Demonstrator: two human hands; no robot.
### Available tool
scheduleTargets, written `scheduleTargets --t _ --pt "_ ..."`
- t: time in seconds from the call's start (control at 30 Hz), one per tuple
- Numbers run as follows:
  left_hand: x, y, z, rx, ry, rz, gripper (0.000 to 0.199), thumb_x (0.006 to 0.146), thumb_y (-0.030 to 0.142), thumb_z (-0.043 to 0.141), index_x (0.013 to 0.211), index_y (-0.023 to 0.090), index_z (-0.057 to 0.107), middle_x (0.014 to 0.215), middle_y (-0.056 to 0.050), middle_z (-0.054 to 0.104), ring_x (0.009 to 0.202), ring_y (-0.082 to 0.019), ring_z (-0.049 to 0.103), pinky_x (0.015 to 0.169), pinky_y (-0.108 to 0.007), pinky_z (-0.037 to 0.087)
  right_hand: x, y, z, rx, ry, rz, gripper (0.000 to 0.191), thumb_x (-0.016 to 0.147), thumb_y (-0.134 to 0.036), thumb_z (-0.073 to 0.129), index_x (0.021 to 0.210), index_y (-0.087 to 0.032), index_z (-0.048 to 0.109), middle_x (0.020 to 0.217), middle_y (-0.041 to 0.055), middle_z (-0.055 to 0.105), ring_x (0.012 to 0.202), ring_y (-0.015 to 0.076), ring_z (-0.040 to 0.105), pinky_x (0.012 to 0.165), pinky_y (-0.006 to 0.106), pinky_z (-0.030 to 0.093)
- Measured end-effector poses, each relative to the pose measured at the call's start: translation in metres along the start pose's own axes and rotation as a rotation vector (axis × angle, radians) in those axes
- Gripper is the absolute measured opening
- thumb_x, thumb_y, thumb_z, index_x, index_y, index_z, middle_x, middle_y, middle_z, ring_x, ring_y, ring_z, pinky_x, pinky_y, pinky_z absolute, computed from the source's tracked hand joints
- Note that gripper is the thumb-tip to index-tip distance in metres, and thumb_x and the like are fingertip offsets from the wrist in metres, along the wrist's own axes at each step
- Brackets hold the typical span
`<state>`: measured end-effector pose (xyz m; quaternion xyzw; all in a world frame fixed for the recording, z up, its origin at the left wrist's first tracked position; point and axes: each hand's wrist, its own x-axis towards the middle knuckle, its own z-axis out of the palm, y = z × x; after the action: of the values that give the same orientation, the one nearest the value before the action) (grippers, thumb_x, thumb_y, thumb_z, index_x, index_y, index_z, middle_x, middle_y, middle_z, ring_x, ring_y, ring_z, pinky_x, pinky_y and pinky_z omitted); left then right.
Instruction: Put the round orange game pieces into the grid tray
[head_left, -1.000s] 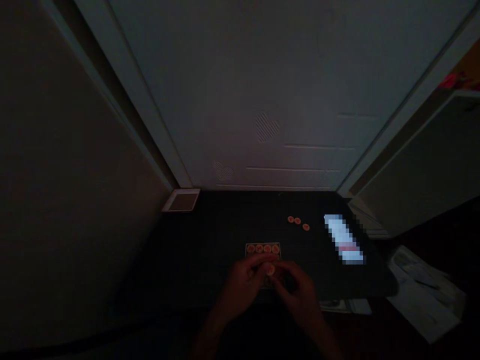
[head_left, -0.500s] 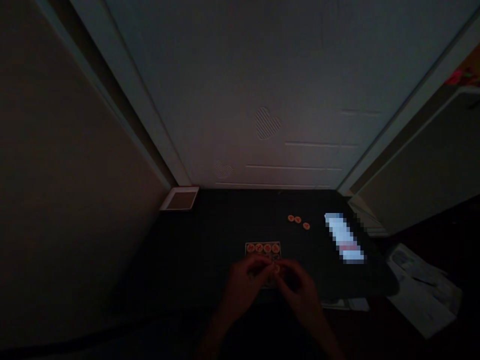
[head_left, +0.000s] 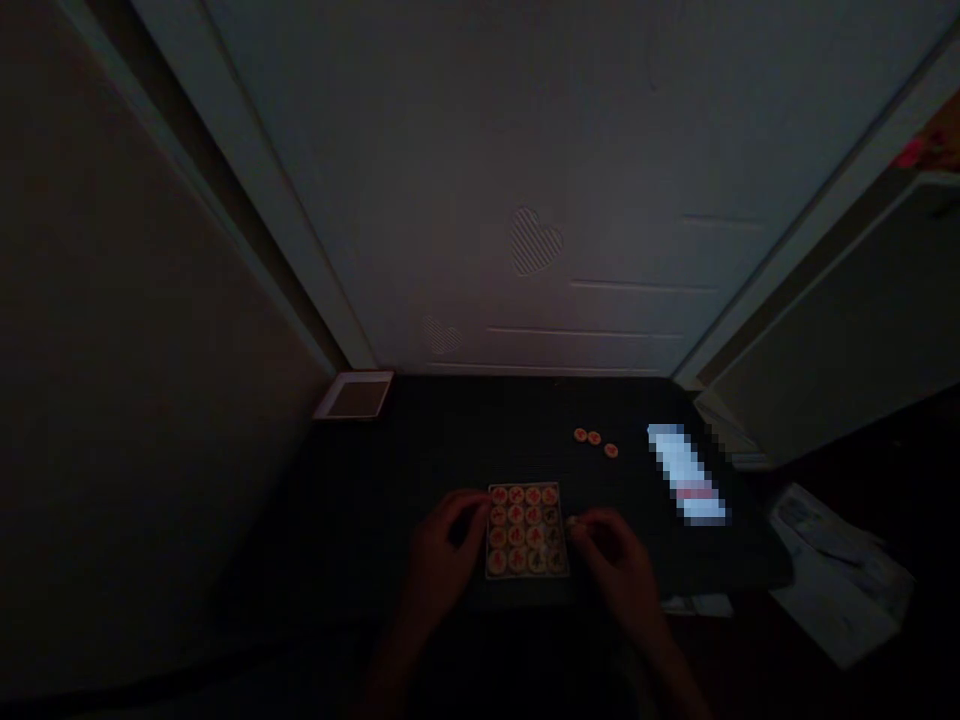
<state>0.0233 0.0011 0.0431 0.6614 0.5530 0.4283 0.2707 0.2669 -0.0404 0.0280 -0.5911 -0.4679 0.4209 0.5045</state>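
A shallow square box (head_left: 527,577) on the dark table holds rows of round Chinese chess pieces (head_left: 516,516), most with red characters and some at the right with dark ones. At the box's upper left edge, my left hand (head_left: 444,545) has thumb and forefinger closed together on the rim. Just off the right side, my right hand (head_left: 616,560) pinches a single Chinese chess piece (head_left: 572,523), mostly covered by the fingertips. Beyond the box, 3 loose red-marked pieces (head_left: 594,438) lie on the table.
An open box lid or tray (head_left: 360,395) sits at the table's far left corner. A bright, blurred-out phone-like object (head_left: 686,475) lies at the right. Behind the table (head_left: 420,450) rises a pale door (head_left: 450,150); papers (head_left: 840,580) lie lower right.
My hands, together over the box before, have moved apart: the left to the box's left edge, the right to its right side with a piece. The rows of pieces are now uncovered.
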Motion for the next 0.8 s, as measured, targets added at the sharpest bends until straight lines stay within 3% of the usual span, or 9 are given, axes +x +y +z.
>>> scheduleTargets --t 0.23,0.47,0.8 --pt "-0.001 -0.034 0.003 0.092 0.051 0.014 0.019 0.096 0.032 0.057 0.107 0.025 0.07 0.101 -0.003 0.075 0.09 -0.021 0.072 0.082 -0.036 0.059 0.008 0.016 -0.004 0.025 0.027 0.056 0.033 0.079 -0.052 0.078 0.089 -0.022 0.067 0.084 0.0026 0.072 0.081 0.0219 0.07 0.073 0.03 0.055" --pt "-0.002 -0.037 0.005 0.102 0.012 0.02 0.02 0.097 0.032 0.055 0.108 0.025 0.07 0.103 -0.004 0.073 0.093 -0.021 0.07 0.083 -0.036 0.059 0.012 0.014 0.004 -0.023 -0.008 0.055 0.036 0.081 -0.055 0.076 0.087 -0.022 0.066 0.084 0.0038 0.072 0.081 0.0227 0.069 0.072 0.031 0.055" --pt "-0.004 -0.033 0.003 0.076 0.008 0.01 0.017 0.097 0.029 0.057 0.104 0.025 0.072 0.104 -0.004 0.074 0.097 -0.021 0.071 0.089 -0.036 0.058 -0.001 -0.009 0.005 -0.162 -0.085 -0.003 0.036 0.087 -0.056 0.069 0.097 -0.023 0.078 0.098 0.0089 0.074 0.091 0.0254 0.071 0.075 0.032 0.058"
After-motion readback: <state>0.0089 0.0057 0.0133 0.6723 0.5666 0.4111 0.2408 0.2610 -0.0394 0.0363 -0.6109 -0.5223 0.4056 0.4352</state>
